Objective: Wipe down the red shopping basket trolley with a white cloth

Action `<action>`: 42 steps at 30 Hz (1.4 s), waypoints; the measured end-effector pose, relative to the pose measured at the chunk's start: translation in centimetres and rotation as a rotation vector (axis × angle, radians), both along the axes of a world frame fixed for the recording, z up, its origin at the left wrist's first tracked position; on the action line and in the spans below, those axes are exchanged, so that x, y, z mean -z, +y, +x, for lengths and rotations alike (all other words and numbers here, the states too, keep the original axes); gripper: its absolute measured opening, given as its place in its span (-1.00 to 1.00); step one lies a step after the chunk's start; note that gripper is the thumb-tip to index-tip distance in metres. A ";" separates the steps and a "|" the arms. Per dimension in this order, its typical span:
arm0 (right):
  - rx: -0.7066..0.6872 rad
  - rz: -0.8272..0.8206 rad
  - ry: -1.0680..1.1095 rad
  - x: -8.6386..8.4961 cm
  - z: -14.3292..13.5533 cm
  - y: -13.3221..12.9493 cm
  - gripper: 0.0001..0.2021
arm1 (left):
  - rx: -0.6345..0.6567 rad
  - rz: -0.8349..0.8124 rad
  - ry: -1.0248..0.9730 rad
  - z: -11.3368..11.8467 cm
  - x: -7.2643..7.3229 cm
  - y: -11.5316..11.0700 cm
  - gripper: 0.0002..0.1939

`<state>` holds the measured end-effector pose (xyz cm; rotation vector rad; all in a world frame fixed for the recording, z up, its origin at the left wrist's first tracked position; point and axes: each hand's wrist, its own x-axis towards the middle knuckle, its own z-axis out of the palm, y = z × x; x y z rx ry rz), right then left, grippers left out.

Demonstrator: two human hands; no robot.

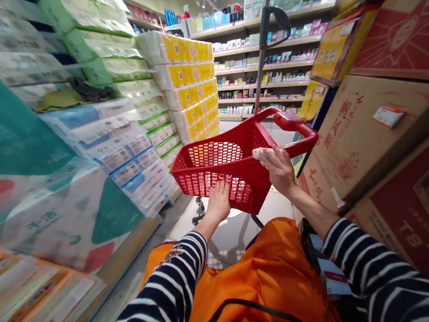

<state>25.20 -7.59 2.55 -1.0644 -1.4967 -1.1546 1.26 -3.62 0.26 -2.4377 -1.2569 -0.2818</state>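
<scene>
Red cart (263, 179) | left fingers (221, 191): outstretched against side (241, 189) | right fingers (275, 158): outstretched at rim (233, 166)

Clad in navy-and-white striped sleeves (373, 257) and an orange apron (254, 268).
Worn with a black strap (245, 302) across the apron, a floral motif (173, 254) on the sleeve to its left.

Pale floor (226, 232), red wheeled cart (260, 184) on it, shelves (225, 29) bearing bottles (235, 111), boxes (227, 45).

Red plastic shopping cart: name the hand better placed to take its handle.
Probably the right hand: it is at the red plastic shopping cart's handle end, close below the curved red handle. The left hand is farther off, by the perforated side.
</scene>
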 end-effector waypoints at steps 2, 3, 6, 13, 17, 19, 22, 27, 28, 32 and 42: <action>0.015 -0.030 -0.074 1.6 0.1 0.2 -0.63 | -0.004 -0.001 -0.004 0.1 0.0 -0.1 -0.31; 0.006 -0.063 -0.134 2.8 -0.2 0.5 -0.63 | 0.005 -0.002 -0.001 0.2 0.1 -0.3 -0.30; -0.050 -0.167 -0.298 5.6 -2.1 1.0 -0.64 | 0.059 0.022 -0.006 0.3 -0.1 -0.4 -0.26; 0.042 0.023 0.075 -1.3 0.1 -1.5 -0.60 | -0.094 0.116 -0.194 -2.2 -5.5 3.0 -0.23; 0.113 -0.034 0.130 -3.1 1.7 -0.4 -0.59 | -0.193 -0.072 -0.093 -4.2 -7.9 5.2 -0.19; 0.072 -0.098 0.080 -2.3 1.0 1.1 -0.60 | -0.176 -0.066 -0.052 -4.5 -8.3 5.3 -0.20; 0.026 -0.136 0.071 -1.2 -0.4 3.0 -0.62 | -0.162 -0.028 -0.053 -4.3 -8.3 4.3 -0.23; 0.036 -0.115 0.189 -1.4 0.3 4.0 -0.64 | -0.065 0.000 -0.045 -5.0 -7.2 2.2 -0.25; 0.032 -0.128 0.197 -1.5 0.4 4.0 -0.63 | -0.094 -0.007 -0.060 -5.7 -6.9 2.0 -0.25; -0.047 -0.263 0.146 -1.2 -2.1 4.8 -0.64 | -0.284 -0.062 -0.101 -8.4 -5.6 1.5 -0.21; -0.239 -0.397 0.057 0.0 -11.1 5.9 -0.61 | -0.183 -0.141 -0.049 -10.1 -5.3 -1.1 -0.17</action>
